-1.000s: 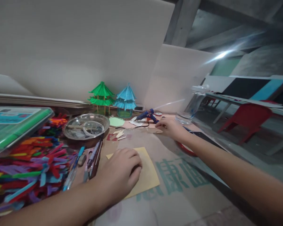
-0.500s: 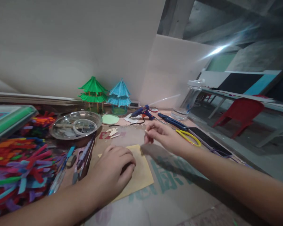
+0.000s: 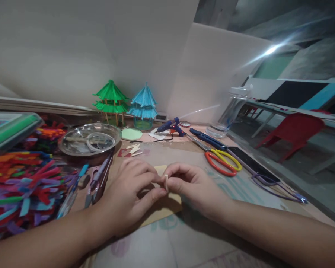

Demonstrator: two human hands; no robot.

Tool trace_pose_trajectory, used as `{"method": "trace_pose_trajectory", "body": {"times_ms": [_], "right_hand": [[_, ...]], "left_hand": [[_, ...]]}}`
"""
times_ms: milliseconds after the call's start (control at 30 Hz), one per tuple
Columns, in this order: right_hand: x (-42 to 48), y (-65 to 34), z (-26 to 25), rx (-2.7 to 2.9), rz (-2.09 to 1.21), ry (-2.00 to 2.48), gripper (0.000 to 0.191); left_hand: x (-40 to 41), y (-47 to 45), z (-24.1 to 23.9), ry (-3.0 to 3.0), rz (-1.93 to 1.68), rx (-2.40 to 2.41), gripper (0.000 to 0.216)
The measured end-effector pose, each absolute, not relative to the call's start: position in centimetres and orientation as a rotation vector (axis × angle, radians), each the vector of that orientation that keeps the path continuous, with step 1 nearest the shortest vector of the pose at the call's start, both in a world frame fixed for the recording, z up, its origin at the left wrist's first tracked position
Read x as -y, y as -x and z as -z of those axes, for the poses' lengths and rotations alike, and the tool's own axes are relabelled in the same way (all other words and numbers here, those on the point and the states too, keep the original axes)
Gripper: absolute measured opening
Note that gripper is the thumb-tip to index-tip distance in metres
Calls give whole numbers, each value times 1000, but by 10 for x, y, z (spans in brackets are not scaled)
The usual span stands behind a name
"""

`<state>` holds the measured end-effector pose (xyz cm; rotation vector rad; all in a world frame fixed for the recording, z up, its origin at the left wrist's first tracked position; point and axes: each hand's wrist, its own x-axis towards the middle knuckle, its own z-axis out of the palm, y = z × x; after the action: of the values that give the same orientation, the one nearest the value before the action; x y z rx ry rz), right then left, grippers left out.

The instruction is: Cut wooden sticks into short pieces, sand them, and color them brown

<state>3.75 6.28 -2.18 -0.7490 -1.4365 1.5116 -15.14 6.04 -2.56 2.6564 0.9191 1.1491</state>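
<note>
A short pale wooden stick (image 3: 166,182) stands nearly upright between the fingertips of both my hands. My right hand (image 3: 194,186) pinches it between thumb and forefinger. From the other side, the thumb and forefinger of my left hand (image 3: 138,188) close on it too, though the exact contact is partly hidden. Beneath the hands lies a yellow square sheet (image 3: 163,216), much of it covered. Several similar short sticks (image 3: 134,149) lie loose just beyond my left hand.
Behind stand green (image 3: 111,100) and blue (image 3: 143,106) pagoda models and a glue gun (image 3: 173,126). Scissors (image 3: 220,163), a cutter (image 3: 206,138), a phone (image 3: 252,163) and a water bottle (image 3: 226,115) are right. Left are a metal plate (image 3: 69,149), pens and colourful strips (image 3: 25,190).
My right hand has come down and left with the stick, meeting my left hand above the yellow sheet. My left fingers have moved to the stick. The orange-red scissor handle is now uncovered.
</note>
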Motion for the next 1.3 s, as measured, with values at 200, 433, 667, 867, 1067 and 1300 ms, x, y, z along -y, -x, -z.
{"method": "trace_pose_trajectory", "body": {"times_ms": [200, 433, 667, 867, 1067, 1300], "right_hand": [[-68, -38, 31, 1271, -1660, 752, 34], [-67, -39, 29, 1336, -1637, 734, 34], [-64, -46, 19, 1838, -1241, 785, 12], [-72, -55, 17, 1955, -1147, 800, 7], [-82, -57, 27, 1694, -1583, 643, 28], [-80, -55, 30, 1637, -1644, 611, 25]], "left_hand": [[-63, 152, 28, -2651, -1119, -892, 23], [-62, 150, 27, -2660, -1081, -913, 18], [-61, 149, 26, -2709, -971, -913, 20], [-62, 149, 28, -2695, -928, -948, 16], [-62, 148, 29, -2653, -995, -925, 15], [-63, 150, 30, -2660, -980, -920, 13]]}}
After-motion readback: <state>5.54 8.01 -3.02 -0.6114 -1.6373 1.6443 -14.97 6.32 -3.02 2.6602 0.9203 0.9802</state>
